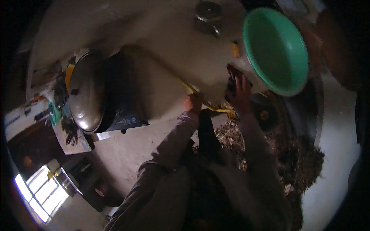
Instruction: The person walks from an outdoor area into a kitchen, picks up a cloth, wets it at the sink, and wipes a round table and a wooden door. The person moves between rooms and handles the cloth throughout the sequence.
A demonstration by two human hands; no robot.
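My left hand [193, 102] is closed around a yellow hose or tube [186, 84], which runs from the dark cooktop side down to the lower right. My right hand [241, 89] lies spread on a dark reddish object, perhaps a cloth [231, 76], near the edge of the pale surface [170, 40]. The yellow tube's end lies just below my right hand, by a small yellowish item [231, 111]. A small yellow bottle-like object [236, 49] is above my right hand, beside a green plastic basin [277, 52].
A large metal lid [88, 92] covers a pan on a dark cooktop [122, 115] at left. A metal pot or kettle [208, 13] stands at the top. Dry twigs and plant litter [231, 135] lie below my right hand. A barred window [42, 192] shows at lower left.
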